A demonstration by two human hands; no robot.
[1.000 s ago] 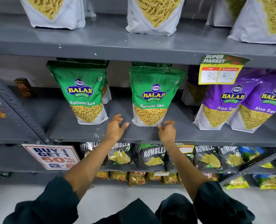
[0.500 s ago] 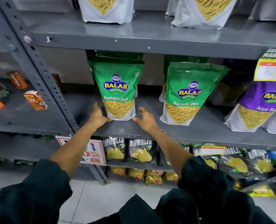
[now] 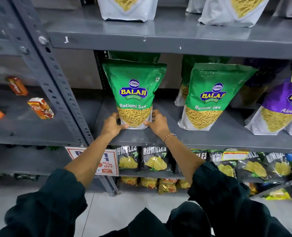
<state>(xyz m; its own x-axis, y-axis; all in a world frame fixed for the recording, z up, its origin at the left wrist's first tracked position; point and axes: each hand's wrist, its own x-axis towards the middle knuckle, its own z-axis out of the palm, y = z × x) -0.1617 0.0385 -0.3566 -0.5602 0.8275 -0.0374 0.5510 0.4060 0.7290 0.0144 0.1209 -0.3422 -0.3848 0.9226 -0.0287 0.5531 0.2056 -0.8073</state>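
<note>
Left hand (image 3: pixel 111 124) and right hand (image 3: pixel 157 123) are being curled round the base of the green Ratlami Sev pouch (image 3: pixel 134 93), standing upright near the front edge of the shelf (image 3: pixel 176 139): gripped, seemingly not yet repositioned.

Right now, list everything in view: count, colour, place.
held pouch: one, green, middle shelf, upright.
second pouch: one, green, to its right.
purple pouches: two, middle shelf, right end.
white pouches: several, top shelf.
chip bags: several, black, lower shelf.
cartons: three, orange-red, left bay.
sale sign: one, white and red, lower shelf edge.
shelves: grey metal.
left hand: one, grips held pouch's base.
right hand: one, grips its other side.
</note>
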